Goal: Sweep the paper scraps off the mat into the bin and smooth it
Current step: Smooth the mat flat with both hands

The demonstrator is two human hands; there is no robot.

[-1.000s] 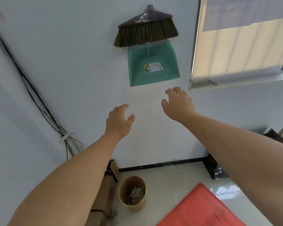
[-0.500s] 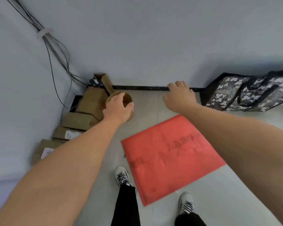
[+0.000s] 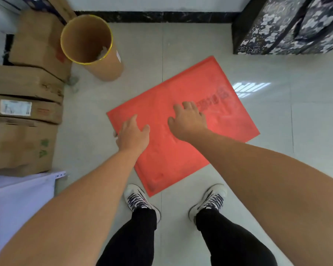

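Observation:
A red mat lies skewed on the tiled floor in front of my feet, with no scraps showing on it. A tan round bin with a yellow rim stands beyond its far left corner, pale paper scraps visible inside. My left hand hovers over the mat's left edge with loosely bent fingers, holding nothing. My right hand is over the mat's middle, fingers spread and relaxed, holding nothing. Whether either hand touches the mat I cannot tell.
Stacked cardboard boxes line the left wall. A dark patterned bag sits at the far right. A white shelf panel juts in at the lower left. My two sneakers stand at the mat's near corner.
My view has swung down from the wall with the broom and dustpan to the floor. Both hands have dropped from near the wall and bin to above the mat.

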